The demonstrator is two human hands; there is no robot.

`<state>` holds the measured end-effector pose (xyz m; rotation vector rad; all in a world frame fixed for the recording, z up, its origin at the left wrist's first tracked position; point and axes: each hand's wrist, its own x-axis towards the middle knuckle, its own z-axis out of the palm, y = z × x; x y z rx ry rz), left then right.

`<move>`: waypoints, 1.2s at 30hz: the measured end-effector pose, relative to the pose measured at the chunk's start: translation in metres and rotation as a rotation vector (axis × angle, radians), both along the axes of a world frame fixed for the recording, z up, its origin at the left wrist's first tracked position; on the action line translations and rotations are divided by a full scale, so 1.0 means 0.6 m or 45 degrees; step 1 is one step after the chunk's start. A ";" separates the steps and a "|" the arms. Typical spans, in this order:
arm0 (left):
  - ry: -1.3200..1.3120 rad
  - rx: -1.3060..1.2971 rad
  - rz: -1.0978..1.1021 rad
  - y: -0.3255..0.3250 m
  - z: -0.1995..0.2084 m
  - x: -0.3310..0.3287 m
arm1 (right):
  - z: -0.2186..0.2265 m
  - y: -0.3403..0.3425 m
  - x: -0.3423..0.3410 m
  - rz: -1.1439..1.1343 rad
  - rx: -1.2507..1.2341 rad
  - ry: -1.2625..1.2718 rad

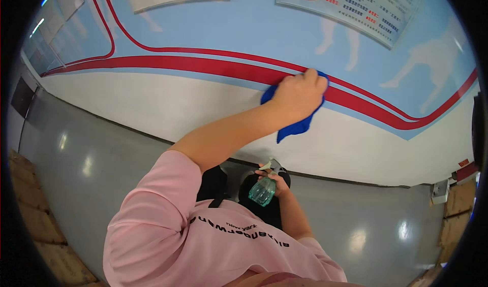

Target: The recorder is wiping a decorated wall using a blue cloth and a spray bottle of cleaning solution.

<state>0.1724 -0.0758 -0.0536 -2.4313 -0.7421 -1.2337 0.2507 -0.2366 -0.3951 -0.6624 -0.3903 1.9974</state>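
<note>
1. Currently, I judge the step in hand to be wiping the wall [213,99]: my left grip [300,95] presses a bunched blue cloth [294,129] against it.
2. That grip is curled closed over the cloth, with folds spilling out below and to the left of my knuckles.
3. The cloth lies across the wide red band [218,67], well above the wall's lower edge and below the poster [351,7] at its upper right; one loose corner hangs onto the white part.
4. My right grip [280,184] is wrapped around the neck of a clear green spray bottle [262,192], held low, over the floor [335,221] near the wall's lower edge. I can't tell whether a finger squeezes the trigger.
5. To my mind, the next move calls for flat, even pressure along the band, keeping the bottle clear of the wall.
</note>
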 end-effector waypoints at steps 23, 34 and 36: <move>0.146 0.102 0.674 0.144 -0.024 -0.445 | 0.001 0.001 -0.018 0.001 -0.046 -0.025; -0.588 -0.406 1.473 0.288 -0.001 -0.745 | -0.004 0.011 -0.008 0.020 -0.112 -0.025; -0.662 -0.530 1.519 0.315 -0.007 -0.785 | -0.006 0.012 -0.007 0.016 -0.116 -0.058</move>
